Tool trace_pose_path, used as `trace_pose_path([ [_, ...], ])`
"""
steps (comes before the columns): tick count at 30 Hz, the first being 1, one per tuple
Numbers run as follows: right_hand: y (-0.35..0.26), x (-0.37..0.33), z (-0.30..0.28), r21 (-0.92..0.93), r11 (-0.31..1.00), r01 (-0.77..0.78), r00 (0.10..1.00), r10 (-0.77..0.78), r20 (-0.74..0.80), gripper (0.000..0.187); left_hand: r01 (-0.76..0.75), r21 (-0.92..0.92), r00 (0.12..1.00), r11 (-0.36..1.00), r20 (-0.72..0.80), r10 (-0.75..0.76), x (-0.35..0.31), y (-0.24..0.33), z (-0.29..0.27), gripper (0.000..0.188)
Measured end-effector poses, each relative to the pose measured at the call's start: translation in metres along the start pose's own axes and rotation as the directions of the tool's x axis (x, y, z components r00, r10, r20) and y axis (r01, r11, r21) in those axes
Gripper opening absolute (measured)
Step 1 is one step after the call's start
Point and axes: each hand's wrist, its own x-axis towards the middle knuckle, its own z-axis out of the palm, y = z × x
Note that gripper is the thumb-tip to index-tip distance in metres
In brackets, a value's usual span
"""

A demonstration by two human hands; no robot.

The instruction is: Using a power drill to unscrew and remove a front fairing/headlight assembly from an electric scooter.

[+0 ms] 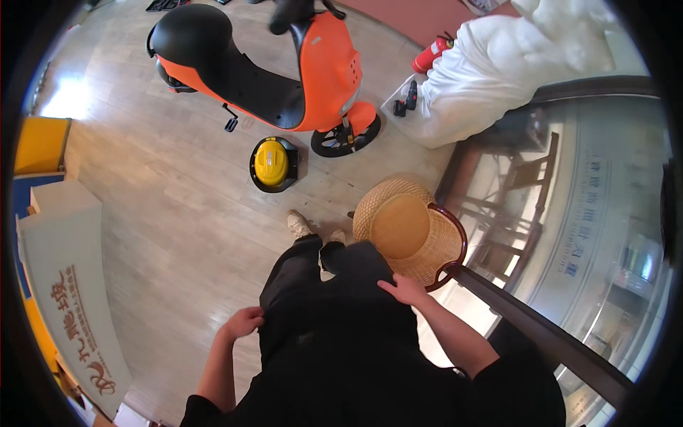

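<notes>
My left hand (245,322) is at my left hip, its fingers curled against the edge of my black clothing (306,299). On the other side, my right hand (407,289) pinches the black cloth near my right thigh, with the thumb stretched over it. Close beyond that hand stands a round wicker chair (402,226) with a dark red curved rim. Ahead of my shoes (299,223) a yellow hard-hat-like object (271,162) sits in a black holder on the floor.
An orange and black scooter (327,71) stands ahead. To its right are a red fire extinguisher (432,55), a black power drill (407,99) and a white-draped form (484,78). A glass wall (569,213) runs along the right; a white printed counter (67,285) stands left.
</notes>
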Motion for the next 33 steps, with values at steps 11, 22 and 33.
trace_pose_path([
  [11,-0.113,-0.124,-0.126,-0.344,0.83,0.438,0.895,-0.437,0.084,0.046,-0.184,-0.038,0.967,0.982,-0.183,0.174,0.032,0.026,0.004,0.043],
  [22,-0.17,-0.066,-0.267,-0.73,0.512,0.453,0.891,-0.252,0.377,0.04,-0.439,-0.4,0.899,0.805,-0.205,0.388,0.024,0.079,0.092,0.028],
  [33,-0.167,0.27,-0.354,-0.603,0.683,0.412,0.586,0.308,0.749,0.031,-0.437,-0.14,0.733,0.889,-0.628,0.261,0.122,0.26,0.073,0.023],
])
